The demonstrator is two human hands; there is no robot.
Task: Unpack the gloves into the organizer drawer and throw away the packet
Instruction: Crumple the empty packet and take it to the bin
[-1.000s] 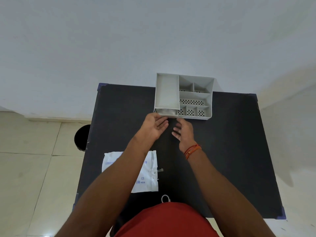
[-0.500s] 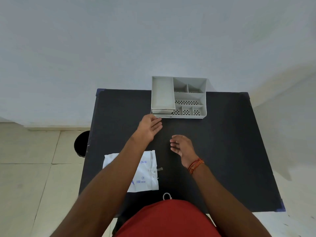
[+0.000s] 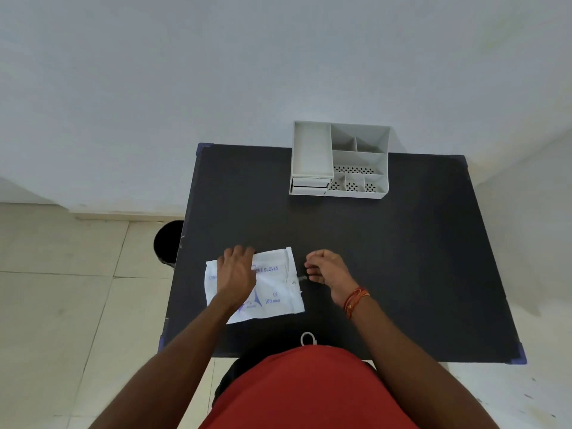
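A white glove packet [image 3: 272, 286] with blue print lies flat on the near left part of the black table [image 3: 387, 249]. My left hand [image 3: 236, 272] rests palm down on the packet's left half, fingers spread. My right hand [image 3: 326, 267] hovers just right of the packet's sealed edge, fingers loosely curled with nothing in them. A grey organizer [image 3: 359, 159] stands at the table's far edge; its stacked small drawers [image 3: 309, 186] at the front left sit slightly pulled out.
A black round bin [image 3: 168, 241] stands on the tiled floor by the table's left side. A white wall rises behind the table. A small white ring [image 3: 307, 338] lies at the near table edge by my red shirt.
Both hands have pulled back from the organizer toward me. The left hand has come down onto the glove packet and the right hand has moved beside its right edge.
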